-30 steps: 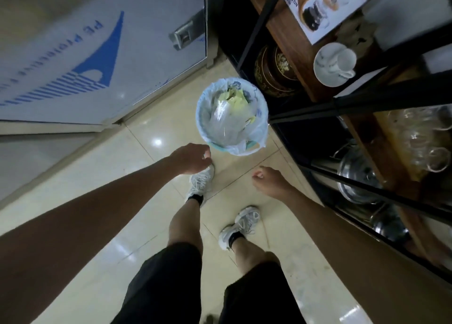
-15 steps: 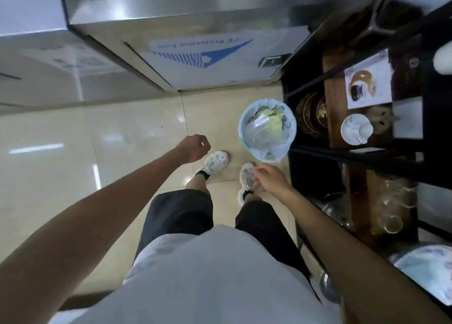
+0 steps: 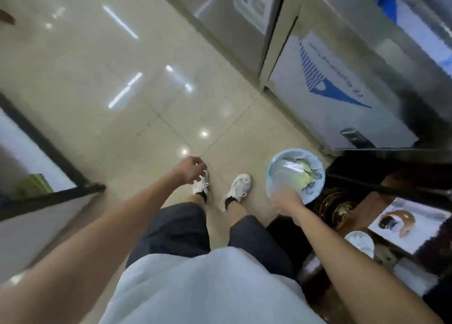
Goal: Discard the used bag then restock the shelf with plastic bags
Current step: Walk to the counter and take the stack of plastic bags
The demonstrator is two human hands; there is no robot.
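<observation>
A small round bin point(image 3: 318, 177) lined with a light blue plastic bag point(image 3: 276, 162) stands on the floor by my right foot, holding clear plastic and yellow-green waste. My right hand point(image 3: 286, 202) hangs over the bin's near rim, back toward the camera; its fingers are hidden and blurred, so I cannot tell whether it touches the bag. My left hand point(image 3: 190, 169) hangs above my left shoe with its fingers curled and nothing in it. The dark shelf point(image 3: 367, 201) with black metal bars stands just right of the bin.
On the shelf are a white cup and saucer point(image 3: 359, 243), a coffee picture card point(image 3: 403, 222) and a dark ornate tin point(image 3: 335, 207). A steel cabinet point(image 3: 330, 91) with a blue-printed film stands behind the bin. A black-framed unit point(image 3: 49, 194) is at left. Glossy beige tiles stretch ahead.
The view has swung left, so the bin and shelf now sit at the right. My right hand has moved from beside my leg to the bin's near rim. My left hand stays curled.
</observation>
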